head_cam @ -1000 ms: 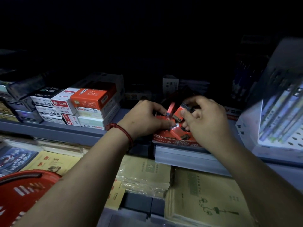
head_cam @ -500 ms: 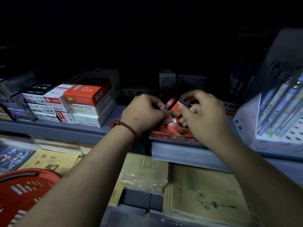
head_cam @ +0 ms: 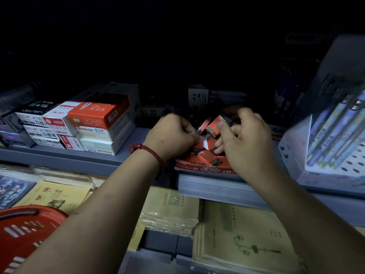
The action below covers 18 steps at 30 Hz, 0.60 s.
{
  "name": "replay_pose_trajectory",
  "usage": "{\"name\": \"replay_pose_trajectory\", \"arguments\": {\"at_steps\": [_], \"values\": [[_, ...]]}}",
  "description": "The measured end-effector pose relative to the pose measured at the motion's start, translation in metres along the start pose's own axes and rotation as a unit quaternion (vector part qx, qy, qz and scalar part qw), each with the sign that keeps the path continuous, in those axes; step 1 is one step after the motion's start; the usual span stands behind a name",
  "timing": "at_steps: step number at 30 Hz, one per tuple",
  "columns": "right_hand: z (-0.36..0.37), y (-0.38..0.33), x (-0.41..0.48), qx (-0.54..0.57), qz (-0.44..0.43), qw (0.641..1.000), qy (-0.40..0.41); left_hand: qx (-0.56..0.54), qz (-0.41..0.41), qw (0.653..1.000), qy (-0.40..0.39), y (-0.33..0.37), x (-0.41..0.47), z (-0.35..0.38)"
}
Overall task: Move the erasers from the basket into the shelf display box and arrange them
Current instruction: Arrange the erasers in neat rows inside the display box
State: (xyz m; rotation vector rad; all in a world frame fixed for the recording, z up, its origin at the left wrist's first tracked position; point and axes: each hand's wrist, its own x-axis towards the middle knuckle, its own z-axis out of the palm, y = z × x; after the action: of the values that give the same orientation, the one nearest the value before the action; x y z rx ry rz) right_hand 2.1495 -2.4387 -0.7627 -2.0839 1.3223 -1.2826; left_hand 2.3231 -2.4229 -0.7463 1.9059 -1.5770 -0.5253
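A red display box (head_cam: 205,168) marked 2B stands on the dim shelf, with several red-and-black erasers (head_cam: 207,157) lying loose inside. My right hand (head_cam: 245,139) is over the box and pinches one eraser (head_cam: 214,125) tilted up between thumb and fingers. My left hand (head_cam: 171,133), with a red cord at the wrist, is curled at the box's left side, its fingertips on another eraser (head_cam: 203,125) standing on edge. The red basket (head_cam: 25,230) sits at the lower left, its inside hidden.
Stacked red and white refill boxes (head_cam: 88,125) fill the shelf to the left. A tilted pen display rack (head_cam: 335,135) stands at the right. Yellow notebooks (head_cam: 237,234) and wrapped paper packs lie on the lower tier under my arms.
Both hands have stayed at the box, shifting slightly. The right hand has turned its eraser a little more upright; the left hand's fingers have closed in by the edge-standing eraser.
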Motion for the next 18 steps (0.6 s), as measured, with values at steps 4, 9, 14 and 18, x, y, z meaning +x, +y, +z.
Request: {"name": "replay_pose_trajectory", "arguments": {"at_steps": [4, 9, 14, 18], "values": [[0.0, 0.0, 0.0, -0.004, -0.003, 1.0, -0.001, -0.042, -0.004, 0.999, 0.033, -0.003, -0.003, 0.005], [-0.001, -0.002, 0.0, -0.017, -0.005, 1.0, -0.009, -0.12, -0.005, 0.993, -0.018, -0.003, -0.012, -0.013], [-0.003, -0.002, -0.001, -0.019, -0.019, 0.999, -0.021, -0.198, 0.0, 0.977, -0.083, -0.015, -0.03, -0.034], [-0.004, -0.006, -0.003, 0.006, -0.016, 1.0, -0.018, -0.162, 0.014, 0.981, -0.106, -0.013, -0.042, -0.042]]}}
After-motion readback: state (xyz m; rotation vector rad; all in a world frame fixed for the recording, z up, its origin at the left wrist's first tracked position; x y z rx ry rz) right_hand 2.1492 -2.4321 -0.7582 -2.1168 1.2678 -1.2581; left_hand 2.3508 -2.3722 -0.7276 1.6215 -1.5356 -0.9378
